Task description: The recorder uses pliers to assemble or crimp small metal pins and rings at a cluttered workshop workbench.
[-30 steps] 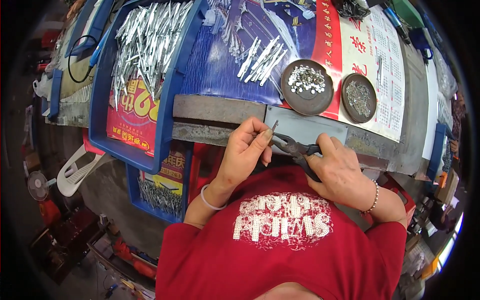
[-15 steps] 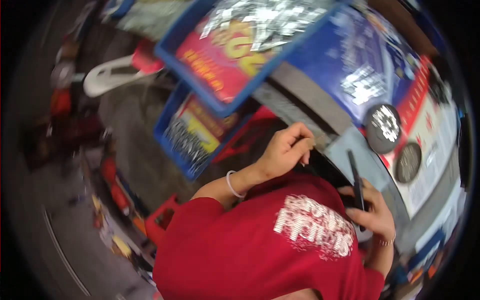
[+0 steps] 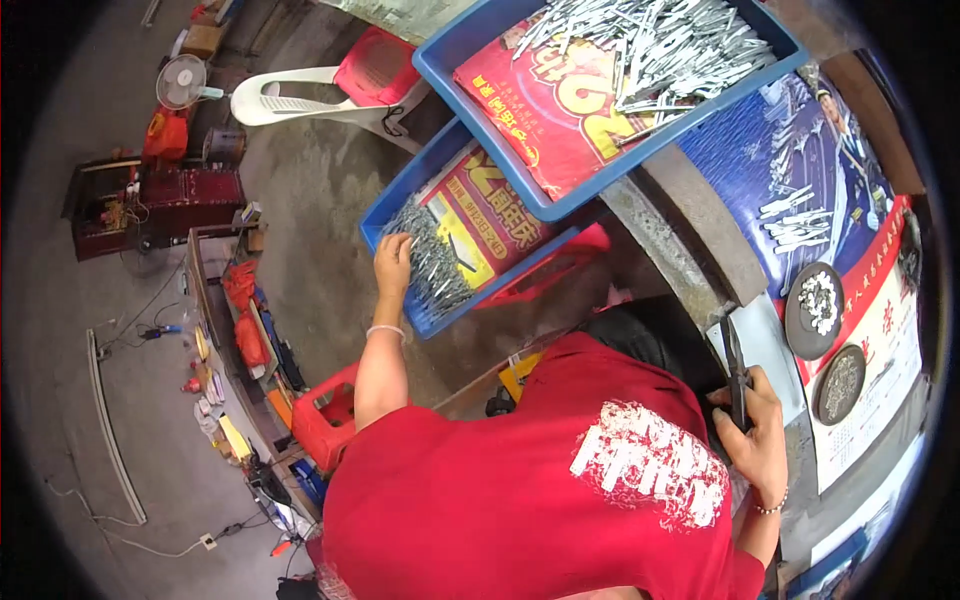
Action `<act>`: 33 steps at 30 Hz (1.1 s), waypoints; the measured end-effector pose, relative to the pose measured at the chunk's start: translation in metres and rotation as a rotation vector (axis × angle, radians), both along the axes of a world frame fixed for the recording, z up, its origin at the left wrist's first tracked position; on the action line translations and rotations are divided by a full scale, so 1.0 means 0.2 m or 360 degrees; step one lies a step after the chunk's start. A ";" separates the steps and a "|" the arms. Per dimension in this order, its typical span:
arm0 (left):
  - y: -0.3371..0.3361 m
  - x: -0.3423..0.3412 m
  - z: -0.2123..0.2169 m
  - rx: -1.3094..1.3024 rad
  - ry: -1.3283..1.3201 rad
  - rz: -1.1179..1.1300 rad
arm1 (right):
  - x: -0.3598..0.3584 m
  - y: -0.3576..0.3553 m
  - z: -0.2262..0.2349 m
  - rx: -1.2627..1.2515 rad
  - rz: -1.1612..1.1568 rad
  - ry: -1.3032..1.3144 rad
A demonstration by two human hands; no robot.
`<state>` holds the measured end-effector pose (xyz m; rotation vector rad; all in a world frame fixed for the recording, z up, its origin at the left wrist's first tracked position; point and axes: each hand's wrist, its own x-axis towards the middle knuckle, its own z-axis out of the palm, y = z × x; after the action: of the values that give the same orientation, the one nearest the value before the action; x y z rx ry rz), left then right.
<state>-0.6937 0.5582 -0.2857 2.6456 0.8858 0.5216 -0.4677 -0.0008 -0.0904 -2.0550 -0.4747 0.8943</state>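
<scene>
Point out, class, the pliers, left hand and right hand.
Pliers (image 3: 737,378): head view, near mid-length.
Left hand (image 3: 393,264): head view, middle of hand.
Right hand (image 3: 758,430): head view, middle of hand.

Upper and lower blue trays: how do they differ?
The upper tray holds bright strips; the lower tray holds darker grey pieces. The upper tray's lining is mainly red, the lower tray's maroon and yellow. The left hand is at the lower tray, not the upper. Both are blue.

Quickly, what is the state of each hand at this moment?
Left hand: curled, at the edge of the lower blue tray; whether it holds anything cannot be told.
Right hand: closed, holding dark pliers.
</scene>
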 end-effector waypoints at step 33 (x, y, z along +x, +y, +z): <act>-1.91 2.17 0.54 -0.0675 0.0435 -0.1633 | -0.28 -0.41 -0.09 0.0237 -0.0605 -0.0148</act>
<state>-0.2603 0.1768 -0.1786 2.3657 -0.3402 -0.2617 -0.5246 -0.0819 -0.1085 -1.9661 -0.1817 0.5229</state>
